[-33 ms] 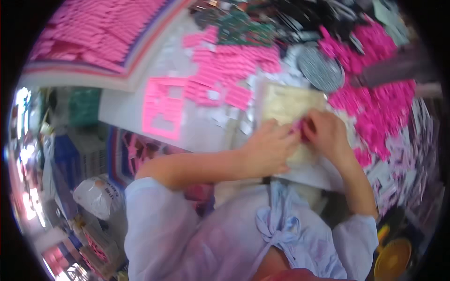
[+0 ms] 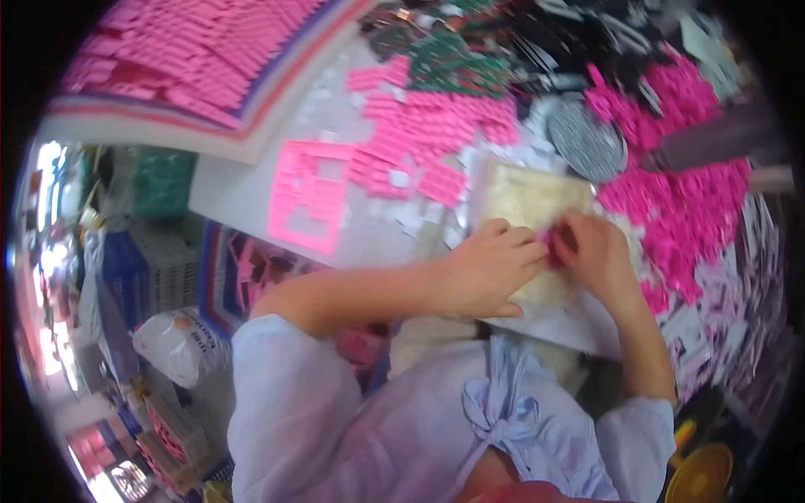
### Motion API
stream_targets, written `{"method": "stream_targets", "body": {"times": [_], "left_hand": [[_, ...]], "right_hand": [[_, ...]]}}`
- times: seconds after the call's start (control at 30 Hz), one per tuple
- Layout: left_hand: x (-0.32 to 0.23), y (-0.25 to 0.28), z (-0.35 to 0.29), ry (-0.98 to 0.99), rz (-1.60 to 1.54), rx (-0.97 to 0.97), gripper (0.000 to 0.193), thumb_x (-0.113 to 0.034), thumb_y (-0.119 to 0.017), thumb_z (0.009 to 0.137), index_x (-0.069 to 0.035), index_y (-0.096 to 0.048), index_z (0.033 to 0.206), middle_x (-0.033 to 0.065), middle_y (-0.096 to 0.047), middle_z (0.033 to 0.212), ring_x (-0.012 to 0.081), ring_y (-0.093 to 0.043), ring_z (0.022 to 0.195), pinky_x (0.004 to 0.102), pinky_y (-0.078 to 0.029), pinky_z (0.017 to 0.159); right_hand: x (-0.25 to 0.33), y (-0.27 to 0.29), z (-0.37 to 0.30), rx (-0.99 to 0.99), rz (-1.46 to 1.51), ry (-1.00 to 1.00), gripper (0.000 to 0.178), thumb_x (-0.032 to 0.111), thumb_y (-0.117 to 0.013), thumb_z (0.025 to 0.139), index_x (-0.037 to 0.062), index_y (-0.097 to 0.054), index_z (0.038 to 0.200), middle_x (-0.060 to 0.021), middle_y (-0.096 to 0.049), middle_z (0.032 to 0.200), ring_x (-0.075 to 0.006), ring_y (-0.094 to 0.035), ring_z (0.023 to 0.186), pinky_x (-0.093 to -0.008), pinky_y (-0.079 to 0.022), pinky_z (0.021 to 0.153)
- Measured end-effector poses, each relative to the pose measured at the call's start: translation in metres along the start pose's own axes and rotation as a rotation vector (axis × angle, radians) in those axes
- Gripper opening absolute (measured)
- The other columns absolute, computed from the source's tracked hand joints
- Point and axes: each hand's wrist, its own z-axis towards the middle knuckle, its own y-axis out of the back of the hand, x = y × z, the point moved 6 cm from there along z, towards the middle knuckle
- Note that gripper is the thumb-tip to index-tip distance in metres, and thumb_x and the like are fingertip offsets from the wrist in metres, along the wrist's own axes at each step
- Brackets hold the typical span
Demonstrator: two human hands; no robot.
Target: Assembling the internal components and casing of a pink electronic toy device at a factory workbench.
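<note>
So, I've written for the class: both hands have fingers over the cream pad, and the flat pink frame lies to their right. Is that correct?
Not quite. The flat pink frame lies to the left of both the left hand and the right hand, as the head view shows. Both do have fingers over the cream pad.

white plastic bag (image 2: 178, 345) at left, blue box (image 2: 130, 272) beyond it, green bundle (image 2: 162, 184), round yellow object (image 2: 701, 474) lower right
</note>
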Motion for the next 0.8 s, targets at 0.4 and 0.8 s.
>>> {"method": "stream_targets", "body": {"times": [0.4, 0.8], "left_hand": [[0.424, 0.236, 0.038, 0.742, 0.257, -0.783, 0.050, -0.053, -0.066, 0.083, -0.018, -0.073, 0.118, 0.0168, -0.061, 0.129, 0.0364, -0.055, 0.124, 0.0501, -0.046, 0.101], [0.591, 0.274, 0.116, 0.914, 0.283, -0.851, 0.045, -0.044, -0.064, 0.084, -0.011, -0.074, 0.113, 0.0158, -0.071, 0.108, 0.0296, -0.066, 0.102, 0.0436, -0.052, 0.087]], "right_hand": [[-0.028, 0.043, -0.069, -0.206, 0.323, -0.081, 0.028, 0.003, -0.073, 0.079, 0.0016, -0.069, 0.106, -0.0068, -0.063, 0.075, -0.0187, -0.059, 0.065, -0.0308, -0.046, 0.059], [-0.079, 0.074, -0.151, -0.284, 0.229, -0.333, 0.019, 0.012, -0.072, 0.082, 0.0051, -0.071, 0.099, -0.0116, -0.068, 0.084, -0.0268, -0.065, 0.071, -0.0365, -0.052, 0.065]]}}
